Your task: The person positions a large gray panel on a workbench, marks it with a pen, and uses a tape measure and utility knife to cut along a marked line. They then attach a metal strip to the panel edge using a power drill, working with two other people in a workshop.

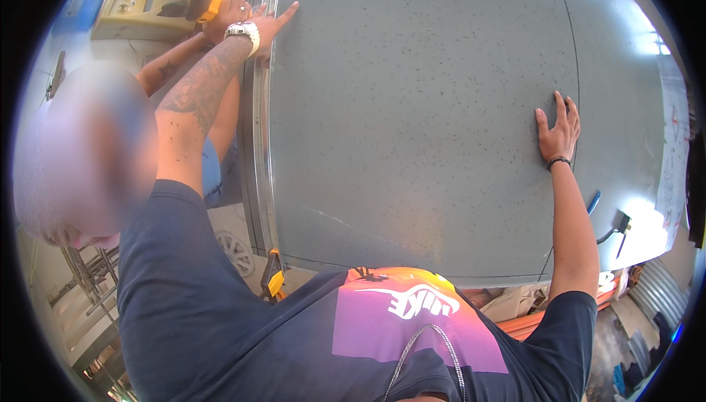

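Observation:
A large grey sheet (412, 123) with dark specks lies in front of me. A long shiny metal bar (266, 123) runs along its left edge. My left hand (273, 26) rests across the bar's far part, index finger stretched onto the sheet; its other fingers are partly hidden. My right hand (560, 134) lies flat on the sheet's right side, fingers apart, beside a thin dark line (577, 71). Next to my left hand, a co-worker's hand (234, 11) is at a black and yellow-orange tool (209, 5), whose kind I cannot make out.
The co-worker (88, 152) is close on my left. A black and yellow clamp (274, 277) is at the bar's near end. Right of my forearm are a blue pen (593, 202) and a black fitting with a cable (624, 222). Corrugated metal (658, 292) lies lower right.

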`<state>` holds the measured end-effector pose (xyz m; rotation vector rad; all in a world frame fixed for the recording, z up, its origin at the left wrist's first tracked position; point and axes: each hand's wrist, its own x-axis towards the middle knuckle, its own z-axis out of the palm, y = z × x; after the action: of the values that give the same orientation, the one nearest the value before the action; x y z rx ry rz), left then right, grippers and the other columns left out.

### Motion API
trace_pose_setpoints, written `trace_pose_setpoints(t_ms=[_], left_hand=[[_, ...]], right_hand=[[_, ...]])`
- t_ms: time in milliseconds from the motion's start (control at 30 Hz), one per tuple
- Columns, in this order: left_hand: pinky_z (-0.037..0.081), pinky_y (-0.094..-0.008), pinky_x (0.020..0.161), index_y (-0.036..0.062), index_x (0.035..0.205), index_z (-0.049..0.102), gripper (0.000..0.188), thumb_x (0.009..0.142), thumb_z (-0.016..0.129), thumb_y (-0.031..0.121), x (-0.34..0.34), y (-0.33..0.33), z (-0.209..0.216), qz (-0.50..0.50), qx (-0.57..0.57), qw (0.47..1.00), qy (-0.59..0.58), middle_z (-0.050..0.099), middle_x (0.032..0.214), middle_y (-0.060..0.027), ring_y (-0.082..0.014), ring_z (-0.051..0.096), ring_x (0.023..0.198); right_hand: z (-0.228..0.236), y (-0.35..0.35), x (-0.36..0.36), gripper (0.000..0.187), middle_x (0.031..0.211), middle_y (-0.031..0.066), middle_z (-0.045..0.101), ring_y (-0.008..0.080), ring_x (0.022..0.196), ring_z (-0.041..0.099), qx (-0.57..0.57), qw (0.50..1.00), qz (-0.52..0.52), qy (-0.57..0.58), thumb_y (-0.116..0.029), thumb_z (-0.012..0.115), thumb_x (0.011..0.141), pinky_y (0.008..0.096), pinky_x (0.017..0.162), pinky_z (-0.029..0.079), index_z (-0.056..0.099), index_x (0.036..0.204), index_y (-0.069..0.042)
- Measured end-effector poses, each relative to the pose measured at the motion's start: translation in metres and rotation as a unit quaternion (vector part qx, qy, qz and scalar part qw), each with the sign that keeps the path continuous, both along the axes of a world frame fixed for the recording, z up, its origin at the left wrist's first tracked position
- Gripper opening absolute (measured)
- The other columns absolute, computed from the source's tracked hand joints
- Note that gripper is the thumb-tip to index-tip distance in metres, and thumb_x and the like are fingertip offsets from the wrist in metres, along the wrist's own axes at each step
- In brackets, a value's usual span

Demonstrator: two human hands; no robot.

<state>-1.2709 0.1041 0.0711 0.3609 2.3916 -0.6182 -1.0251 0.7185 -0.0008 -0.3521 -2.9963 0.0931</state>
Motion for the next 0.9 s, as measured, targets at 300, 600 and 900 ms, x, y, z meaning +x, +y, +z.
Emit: trace_pose_setpoints(t_ms=[300, 600, 900], left_hand=[[0.023, -0.0458, 0.125, 0.0229, 0.160, -0.022, 0.141, 0.069, 0.084, 0.000, 0.006, -0.003, -0.007, -0.148, 0.045, 0.984, 0.088, 0.071, 0.114, -0.0266, -0.0361, 0.070, 0.108], [0.010, -0.0472, 0.129, 0.0207, 0.159, -0.023, 0.140, 0.072, 0.086, 0.004, -0.002, 0.020, 0.008, -0.075, -0.020, 0.997, -0.027, 0.071, 0.114, -0.0197, -0.0338, 0.060, 0.124], [0.013, -0.0491, 0.127, 0.0193, 0.158, -0.026, 0.142, 0.073, 0.087, 0.007, -0.008, 0.010, -0.004, -0.127, -0.012, 0.992, 0.018, 0.075, 0.104, -0.0188, -0.0329, 0.070, 0.108]], right_hand=[[-0.003, 0.004, -0.001, 0.067, 0.158, 0.0143, 0.035, 0.0331, 0.148, 0.029, -0.003, 1.000, 0.000, -0.005, -0.056, 0.057, 0.096, 0.0467, 0.123, 0.023, 0.042, 0.154, -0.024], [-0.003, 0.007, -0.002, 0.067, 0.159, 0.0139, 0.035, 0.0329, 0.148, 0.029, -0.007, 1.000, -0.005, -0.016, -0.055, 0.058, 0.096, 0.0467, 0.122, 0.024, 0.042, 0.154, -0.025], [-0.003, 0.013, -0.003, 0.067, 0.159, 0.0131, 0.034, 0.0328, 0.148, 0.029, -0.001, 1.000, -0.002, -0.005, -0.056, 0.056, 0.096, 0.0467, 0.122, 0.024, 0.041, 0.154, -0.025]])
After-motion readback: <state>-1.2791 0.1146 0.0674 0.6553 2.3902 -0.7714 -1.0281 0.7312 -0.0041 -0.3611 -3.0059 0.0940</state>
